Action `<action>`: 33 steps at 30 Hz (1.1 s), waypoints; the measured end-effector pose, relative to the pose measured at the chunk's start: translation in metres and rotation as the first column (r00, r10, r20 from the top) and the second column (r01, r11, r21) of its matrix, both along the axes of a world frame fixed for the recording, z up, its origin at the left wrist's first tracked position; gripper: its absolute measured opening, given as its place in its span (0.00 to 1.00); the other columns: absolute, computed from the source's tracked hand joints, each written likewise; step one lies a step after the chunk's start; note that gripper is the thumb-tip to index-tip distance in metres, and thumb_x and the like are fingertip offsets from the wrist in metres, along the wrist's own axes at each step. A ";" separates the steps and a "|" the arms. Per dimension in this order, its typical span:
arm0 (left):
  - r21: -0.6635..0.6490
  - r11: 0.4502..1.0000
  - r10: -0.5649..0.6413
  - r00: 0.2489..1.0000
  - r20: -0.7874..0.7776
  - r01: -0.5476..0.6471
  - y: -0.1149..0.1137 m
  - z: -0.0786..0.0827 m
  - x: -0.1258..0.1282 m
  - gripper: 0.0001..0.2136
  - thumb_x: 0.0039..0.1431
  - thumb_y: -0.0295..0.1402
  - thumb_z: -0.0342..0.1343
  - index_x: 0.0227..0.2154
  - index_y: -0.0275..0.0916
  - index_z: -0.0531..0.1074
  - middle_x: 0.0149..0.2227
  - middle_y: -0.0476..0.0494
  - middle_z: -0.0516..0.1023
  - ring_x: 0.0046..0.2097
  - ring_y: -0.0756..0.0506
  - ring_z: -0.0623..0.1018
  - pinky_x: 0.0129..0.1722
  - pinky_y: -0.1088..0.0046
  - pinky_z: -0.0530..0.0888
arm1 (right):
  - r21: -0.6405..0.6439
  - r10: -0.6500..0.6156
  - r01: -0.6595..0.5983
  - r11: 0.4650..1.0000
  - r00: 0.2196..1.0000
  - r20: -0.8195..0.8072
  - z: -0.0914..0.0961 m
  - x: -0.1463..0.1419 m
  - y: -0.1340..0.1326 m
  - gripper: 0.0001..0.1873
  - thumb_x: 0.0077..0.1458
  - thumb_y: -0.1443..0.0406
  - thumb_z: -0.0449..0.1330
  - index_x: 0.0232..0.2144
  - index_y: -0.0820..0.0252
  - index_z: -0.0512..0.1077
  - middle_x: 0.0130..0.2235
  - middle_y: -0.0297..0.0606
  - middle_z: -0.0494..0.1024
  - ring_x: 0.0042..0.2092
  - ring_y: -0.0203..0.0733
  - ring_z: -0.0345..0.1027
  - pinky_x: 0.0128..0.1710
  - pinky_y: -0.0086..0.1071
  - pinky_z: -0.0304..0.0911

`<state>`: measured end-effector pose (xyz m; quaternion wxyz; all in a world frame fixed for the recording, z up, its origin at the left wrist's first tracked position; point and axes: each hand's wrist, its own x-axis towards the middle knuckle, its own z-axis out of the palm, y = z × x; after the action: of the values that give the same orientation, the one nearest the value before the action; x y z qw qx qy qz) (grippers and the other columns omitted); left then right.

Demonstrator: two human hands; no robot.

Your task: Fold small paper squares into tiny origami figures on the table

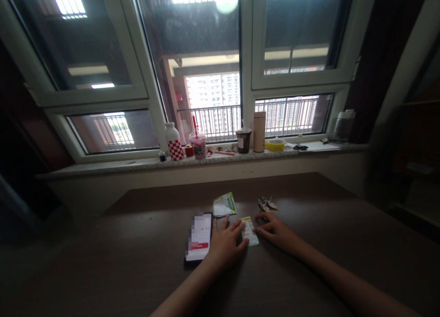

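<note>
A small white printed paper slip or packet (250, 234) with a yellow top edge lies flat on the dark table. My left hand (225, 239) has its fingers spread, the fingertips touching the slip's left side. Beside that hand lies a phone (200, 238) with a lit screen, partly pixelated. On the slip's right, my right hand (275, 230) rests with bent fingers, thumb and index finger apart near its edge. Farther back are a green-and-white paper or packet (225, 204) and a small heap of folded colourful paper pieces (267, 204).
Behind the brown table (137, 243), a stone windowsill (147, 163) carries a checkered bottle (174, 143), a pink drink cup (198, 146), a dark cup (243, 140), a tan flask (259, 131), yellow tape (275, 145), black scissors (300, 147) and a clear jug (344, 124).
</note>
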<state>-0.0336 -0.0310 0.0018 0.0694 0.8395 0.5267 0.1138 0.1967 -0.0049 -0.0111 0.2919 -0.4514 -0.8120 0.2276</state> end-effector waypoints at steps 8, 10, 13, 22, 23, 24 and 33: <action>-0.003 1.000 0.000 1.000 -0.028 0.000 -0.001 0.003 0.001 0.26 0.63 0.53 0.41 0.62 0.57 0.58 0.66 0.56 0.60 0.69 0.34 0.48 0.65 0.37 0.41 | 0.071 -0.061 0.054 0.996 0.992 0.107 -0.007 -0.003 0.010 0.25 0.63 0.49 0.48 0.44 0.54 0.80 0.56 0.48 0.69 0.60 0.53 0.58 0.62 0.46 0.51; -0.002 1.000 0.000 0.999 -0.033 -0.001 -0.001 0.004 0.001 0.26 0.63 0.53 0.41 0.62 0.56 0.58 0.66 0.56 0.60 0.69 0.33 0.48 0.65 0.37 0.41 | 0.105 -0.085 0.070 0.992 0.985 0.151 -0.009 -0.005 0.013 0.22 0.64 0.53 0.49 0.46 0.53 0.78 0.56 0.47 0.69 0.59 0.52 0.59 0.62 0.46 0.52; 0.001 1.000 0.001 0.999 -0.040 -0.001 -0.002 0.005 0.001 0.25 0.64 0.52 0.41 0.62 0.57 0.59 0.66 0.56 0.60 0.69 0.33 0.48 0.65 0.37 0.41 | 0.160 -0.129 0.095 0.982 0.969 0.213 -0.011 -0.008 0.015 0.19 0.64 0.58 0.50 0.50 0.51 0.76 0.54 0.46 0.70 0.57 0.52 0.61 0.61 0.45 0.55; 0.001 0.999 0.042 0.998 -0.055 -0.042 0.000 0.002 0.001 0.25 0.62 0.54 0.42 0.61 0.58 0.60 0.68 0.52 0.55 0.69 0.32 0.47 0.64 0.37 0.43 | 0.223 -0.206 0.141 0.964 0.930 0.303 -0.011 -0.014 0.013 0.19 0.63 0.62 0.51 0.54 0.50 0.72 0.53 0.46 0.70 0.56 0.53 0.61 0.58 0.47 0.60; 0.006 0.999 0.048 0.997 -0.057 -0.048 0.000 0.000 0.001 0.25 0.62 0.54 0.42 0.61 0.58 0.60 0.68 0.51 0.55 0.70 0.32 0.46 0.64 0.37 0.43 | 0.223 -0.212 0.147 0.964 0.928 0.306 -0.011 -0.015 0.012 0.20 0.63 0.62 0.51 0.55 0.50 0.72 0.54 0.46 0.70 0.56 0.54 0.61 0.57 0.47 0.60; 0.008 0.999 0.054 0.997 -0.059 -0.053 0.000 0.000 0.001 0.25 0.62 0.54 0.42 0.61 0.59 0.60 0.68 0.50 0.54 0.70 0.32 0.46 0.64 0.38 0.43 | 0.223 -0.219 0.154 0.963 0.926 0.307 -0.011 -0.015 0.011 0.20 0.63 0.62 0.51 0.55 0.50 0.71 0.54 0.46 0.70 0.57 0.54 0.61 0.57 0.48 0.60; -0.001 1.000 0.016 0.999 -0.037 -0.016 -0.002 -0.001 0.001 0.26 0.64 0.53 0.38 0.63 0.56 0.58 0.68 0.54 0.53 0.70 0.32 0.45 0.64 0.37 0.40 | 0.220 -0.230 0.172 0.960 0.934 0.275 -0.014 -0.015 0.012 0.20 0.63 0.61 0.51 0.55 0.50 0.70 0.54 0.45 0.70 0.57 0.52 0.61 0.58 0.47 0.59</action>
<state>-0.0323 -0.0327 0.0008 0.0592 0.8372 0.5346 0.0987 0.1819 0.0075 -0.0248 0.2304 -0.5312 -0.8140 0.0464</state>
